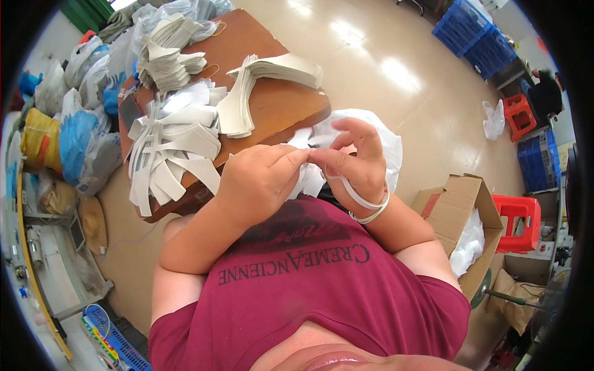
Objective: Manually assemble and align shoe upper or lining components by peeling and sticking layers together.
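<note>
In front of my chest, my left hand [258,176] and my right hand [357,162] meet at the fingertips. Both are closed in a pinch, thumb against finger, while the other fingers of the right hand curl loosely upward. What sits between the fingertips is too small to make out. White pieces of material [307,183] show just below and behind the hands. A thin white band [370,217] loops around my right wrist. Beyond my left hand, a stack of white curved cut pieces [238,111] lies on the brown wooden table [278,114].
More white strips [176,139] pile up at the table's near left, and another bundle [166,59] stands behind. A white plastic bag [391,145] is beside the table. Right of me are a cardboard box [455,207] and a red stool [520,224]. Stuffed bags [86,142] crowd the left.
</note>
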The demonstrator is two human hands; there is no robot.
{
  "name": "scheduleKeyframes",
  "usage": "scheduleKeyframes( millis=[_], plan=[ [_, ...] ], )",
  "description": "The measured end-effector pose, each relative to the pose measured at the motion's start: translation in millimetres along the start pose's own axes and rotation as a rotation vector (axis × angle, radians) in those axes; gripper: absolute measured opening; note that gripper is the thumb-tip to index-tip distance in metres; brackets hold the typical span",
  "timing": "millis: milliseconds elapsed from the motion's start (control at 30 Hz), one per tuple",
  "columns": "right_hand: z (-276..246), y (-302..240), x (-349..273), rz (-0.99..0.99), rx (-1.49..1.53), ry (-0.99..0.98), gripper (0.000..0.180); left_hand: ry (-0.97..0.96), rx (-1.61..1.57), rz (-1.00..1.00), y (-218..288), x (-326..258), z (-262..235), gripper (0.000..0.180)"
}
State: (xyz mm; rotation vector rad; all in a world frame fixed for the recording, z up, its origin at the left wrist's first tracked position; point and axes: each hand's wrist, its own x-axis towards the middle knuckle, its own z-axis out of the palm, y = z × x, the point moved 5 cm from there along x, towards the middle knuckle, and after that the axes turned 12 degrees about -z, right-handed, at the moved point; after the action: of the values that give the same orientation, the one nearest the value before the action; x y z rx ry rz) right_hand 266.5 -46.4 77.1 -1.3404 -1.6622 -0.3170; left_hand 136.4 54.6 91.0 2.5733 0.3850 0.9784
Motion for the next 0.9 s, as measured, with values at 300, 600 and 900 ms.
scheduleKeyframes(
  millis=[300, 600, 900],
  plan=[
    [-18, -3, 24, -0.058, -0.132, 0.06, 0.034, -0.197, 0.1, 0.114, 4, -2, 0, 0.021],
    [-5, -12, 7, -0.515, -0.19, 0.061, 0.031, -0.108, -0.395, -0.341, -8, -3, 6, 0.01],
    [3, -16, -2, -0.599, -0.29, 0.164, 0.028, -0.157, -0.443, -0.385, -9, 0, 10, 0.012]
  ],
)
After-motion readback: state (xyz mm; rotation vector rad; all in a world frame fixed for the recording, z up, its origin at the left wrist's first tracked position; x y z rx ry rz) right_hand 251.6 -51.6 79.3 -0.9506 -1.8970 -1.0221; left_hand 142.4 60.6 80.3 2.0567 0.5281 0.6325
